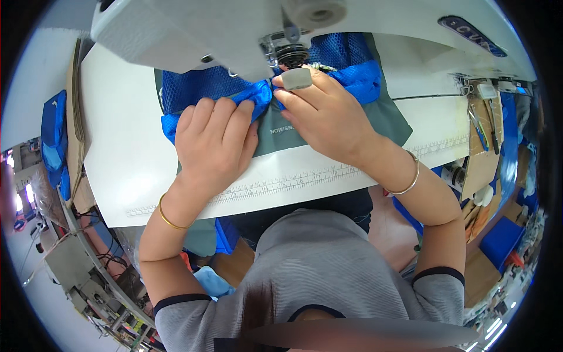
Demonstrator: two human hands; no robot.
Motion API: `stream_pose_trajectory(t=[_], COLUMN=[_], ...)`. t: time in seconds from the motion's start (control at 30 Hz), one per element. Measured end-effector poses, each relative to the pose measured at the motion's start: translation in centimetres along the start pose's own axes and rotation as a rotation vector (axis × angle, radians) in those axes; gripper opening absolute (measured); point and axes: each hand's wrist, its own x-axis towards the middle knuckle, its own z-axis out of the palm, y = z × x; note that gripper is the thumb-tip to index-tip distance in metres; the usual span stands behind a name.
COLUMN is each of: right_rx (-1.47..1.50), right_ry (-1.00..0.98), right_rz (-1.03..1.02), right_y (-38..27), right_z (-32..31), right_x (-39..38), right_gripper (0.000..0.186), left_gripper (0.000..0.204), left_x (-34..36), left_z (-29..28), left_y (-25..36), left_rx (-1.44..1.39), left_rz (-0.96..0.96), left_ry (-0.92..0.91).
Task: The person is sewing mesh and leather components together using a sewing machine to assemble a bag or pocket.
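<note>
A dark green fabric panel (281, 132) with blue mesh (196, 88) and shiny blue trim (360, 82) lies under the head of a white sewing machine (176, 29). Curled fingers of my left hand (214, 135) grip the blue trim left of the needle area. Close by the machine's needle parts (290, 56), my right hand (331, 114) pinches the trim, with its fingertips partly hidden by a small pale machine part (297, 78). A bit of cord (322, 67) shows beyond the right hand. The needle's tip cannot be made out.
The white sewing table (123, 158) has a printed ruler (293, 182) along its near edge. Scissors (476, 120) and other small tools lie on a brown board at the right. A blue fabric piece (54, 141) hangs at the left beside cardboard (75, 129).
</note>
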Motion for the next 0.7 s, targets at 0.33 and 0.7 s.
stream_pose_trajectory(t=[0.33, 0.7], right_rx=[-0.035, 0.021], right_ry=[0.014, 0.036], right_rz=[-0.015, 0.003], right_y=[0.0, -0.1], right_z=[0.0, -0.8], right_x=[-0.2, 0.9], right_gripper=[0.028, 0.027], left_gripper=[0.031, 0.031], left_x=[0.2, -0.4], left_z=[0.7, 0.0], left_y=[-0.4, -1.5], left_rx=[0.054, 0.089], left_rz=[0.041, 0.139], left_ry=[-0.001, 0.235])
